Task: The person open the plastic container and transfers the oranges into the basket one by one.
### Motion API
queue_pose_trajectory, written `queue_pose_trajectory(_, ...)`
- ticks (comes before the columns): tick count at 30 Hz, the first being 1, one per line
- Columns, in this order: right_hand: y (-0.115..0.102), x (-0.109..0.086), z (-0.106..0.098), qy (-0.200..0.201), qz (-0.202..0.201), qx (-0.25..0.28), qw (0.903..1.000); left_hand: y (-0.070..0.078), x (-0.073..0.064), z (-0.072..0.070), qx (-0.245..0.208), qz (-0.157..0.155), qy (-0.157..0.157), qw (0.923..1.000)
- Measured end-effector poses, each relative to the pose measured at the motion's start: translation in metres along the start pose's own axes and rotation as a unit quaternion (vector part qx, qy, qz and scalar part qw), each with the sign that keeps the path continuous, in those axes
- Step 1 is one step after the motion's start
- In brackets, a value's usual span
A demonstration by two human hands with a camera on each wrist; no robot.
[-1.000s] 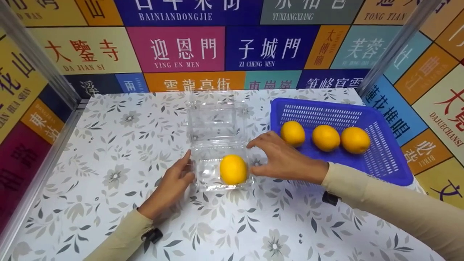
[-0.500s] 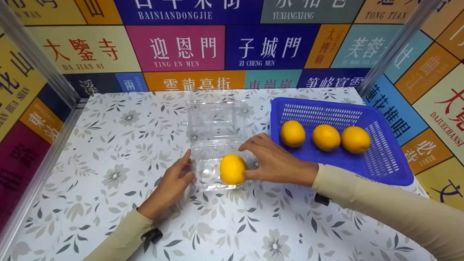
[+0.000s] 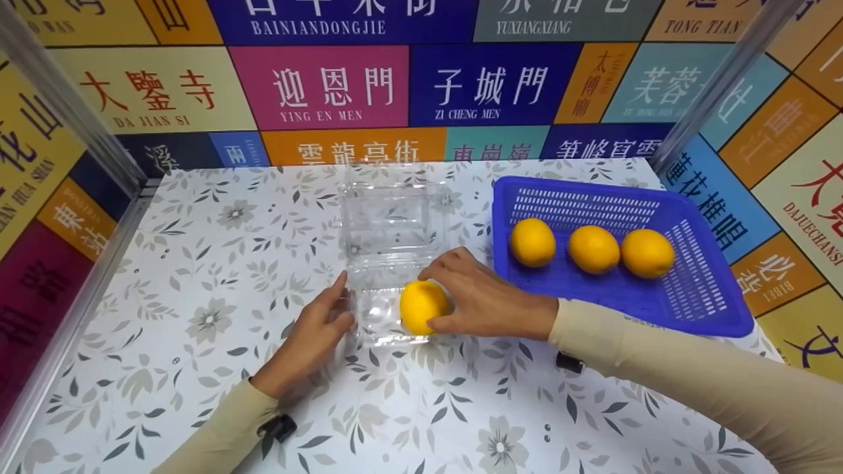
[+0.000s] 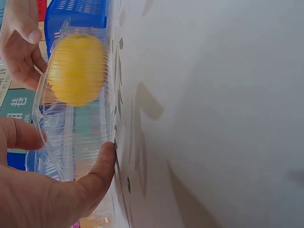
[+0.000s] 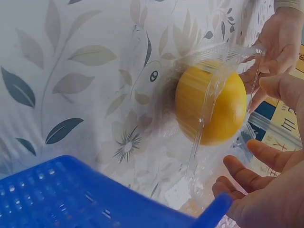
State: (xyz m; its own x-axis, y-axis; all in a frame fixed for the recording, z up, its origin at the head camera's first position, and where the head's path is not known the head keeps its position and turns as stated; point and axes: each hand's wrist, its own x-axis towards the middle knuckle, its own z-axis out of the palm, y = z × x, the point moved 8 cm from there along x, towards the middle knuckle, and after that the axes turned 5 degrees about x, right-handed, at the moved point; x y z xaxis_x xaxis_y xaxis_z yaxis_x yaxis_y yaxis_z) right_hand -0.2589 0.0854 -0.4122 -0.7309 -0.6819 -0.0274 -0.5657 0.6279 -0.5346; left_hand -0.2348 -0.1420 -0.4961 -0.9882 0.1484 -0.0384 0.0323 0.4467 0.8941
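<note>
A clear plastic clamshell box [image 3: 379,316] lies with its lid [image 3: 394,220] folded back, and one plump yellow lemon [image 3: 423,307] sits in the right part of its base. My left hand [image 3: 315,339] rests against the left side of the box; in the left wrist view its fingers [image 4: 102,164] touch the ribbed wall and the rim. My right hand [image 3: 487,299] reaches over the right wall, thumb and fingers spread around the lemon. The right wrist view shows a gap between those fingers [image 5: 266,154] and the lemon.
A blue-purple perforated basket [image 3: 714,276] stands on the right, with three more lemons [image 3: 593,249] inside. White floral cloth [image 3: 217,276] covers the table. Printed panels [image 3: 323,89] and metal posts [image 3: 718,85] border the back and sides.
My right hand has moved left from beside the box to around the lemon. My left hand, the box and the basket have stayed put.
</note>
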Motion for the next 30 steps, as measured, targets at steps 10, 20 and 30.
queue_pose_trajectory(10,0.002,0.005,0.011,-0.006,0.001,-0.004,1.0000,0.002,0.000,0.000,-0.005,0.008,0.000,0.9999)
queue_pose_trajectory(20,-0.002,0.010,0.016,-0.015,-0.018,-0.028,0.9993,-0.002,0.000,0.002,-0.004,-0.018,-0.004,0.9998)
queue_pose_trajectory(30,0.000,0.011,0.021,-0.011,-0.035,-0.028,0.9989,-0.002,0.001,0.003,-0.011,-0.013,-0.003,0.9999)
